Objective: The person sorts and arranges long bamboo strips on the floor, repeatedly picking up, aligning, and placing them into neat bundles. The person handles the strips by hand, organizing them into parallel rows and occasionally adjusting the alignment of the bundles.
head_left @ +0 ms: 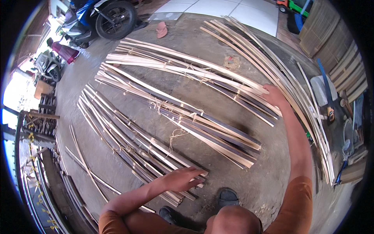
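Observation:
Long split bamboo strips lie on the concrete floor in several loosely tied bundles. My right hand (273, 95) reaches to the right end of the far bundle (167, 64), its fingers closed round the end of a pale bamboo strip (237, 80). The middle bundle (187, 117) has pale and dark strips crossing, with thin ties (177, 133) trailing from it. My left hand (181, 179) hovers at the near end of the left bundle (132, 142); its fingers are stretched and apart. Whether that hand touches the strips I cannot tell.
More long strips (269, 66) lie along the right side, near a saw (330, 113) and woven bamboo panels (321, 31). A few loose strips (87, 167) rest at the left. A motorcycle (113, 21), a pink cap-like item (161, 30) and a person (65, 51) are farther back.

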Tool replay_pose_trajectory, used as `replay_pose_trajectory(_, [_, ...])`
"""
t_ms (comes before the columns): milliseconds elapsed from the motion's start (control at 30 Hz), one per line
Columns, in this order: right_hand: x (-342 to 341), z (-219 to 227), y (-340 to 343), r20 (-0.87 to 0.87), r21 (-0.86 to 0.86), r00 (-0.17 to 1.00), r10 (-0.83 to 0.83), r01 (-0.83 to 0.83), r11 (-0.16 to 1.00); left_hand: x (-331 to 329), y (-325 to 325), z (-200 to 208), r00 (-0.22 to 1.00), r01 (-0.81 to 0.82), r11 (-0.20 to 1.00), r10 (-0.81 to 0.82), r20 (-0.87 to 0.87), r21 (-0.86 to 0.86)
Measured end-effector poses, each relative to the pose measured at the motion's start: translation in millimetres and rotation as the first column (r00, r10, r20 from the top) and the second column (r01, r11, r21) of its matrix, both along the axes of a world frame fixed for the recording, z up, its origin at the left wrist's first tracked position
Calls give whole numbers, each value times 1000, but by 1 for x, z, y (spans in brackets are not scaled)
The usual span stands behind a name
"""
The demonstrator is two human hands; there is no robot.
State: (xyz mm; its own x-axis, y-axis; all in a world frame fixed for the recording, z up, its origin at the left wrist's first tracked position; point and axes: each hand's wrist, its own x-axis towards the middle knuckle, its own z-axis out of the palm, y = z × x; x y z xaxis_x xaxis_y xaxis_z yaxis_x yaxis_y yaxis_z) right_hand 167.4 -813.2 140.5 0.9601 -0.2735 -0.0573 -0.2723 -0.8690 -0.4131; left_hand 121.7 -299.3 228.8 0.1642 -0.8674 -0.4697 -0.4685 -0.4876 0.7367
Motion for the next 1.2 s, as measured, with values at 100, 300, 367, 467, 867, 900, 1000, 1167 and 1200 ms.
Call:
replay_pose_trajectory(100, [2,4,-3,60,-52,998,-36,39,998,4,0,-3,1000,15,1000,-16,25,14])
replay_pose_trajectory(300, [9,17,-5,80,-327,997,-17,42,944,6,3,-7,1000,7,1000,-7,26,-17])
replay_pose_trajectory(367, [9,18,-8,124,-303,992,3,36,952,5,3,-6,999,17,1000,-17,32,-11])
replay_pose_trajectory(467, [7,17,-12,219,-280,976,13,50,959,4,3,-9,999,28,999,-28,30,-20])
replay_pose_trajectory(867, [12,28,-8,350,-307,937,-19,134,942,1,4,-9,999,36,999,-35,23,-39])
replay_pose_trajectory(900, [12,26,-12,364,-300,930,-51,169,939,1,3,-8,999,32,999,-31,18,-27])
replay_pose_trajectory(1000, [13,22,-17,371,-328,928,20,111,938,-1,4,-17,999,31,995,-27,43,-91])
replay_pose_trajectory(1167, [10,9,-17,362,-424,927,99,69,903,-5,10,-24,997,45,991,-37,62,-125])
replay_pose_trajectory(1200, [10,8,-11,292,-333,956,14,88,939,-7,10,-26,996,48,990,-38,75,-135])
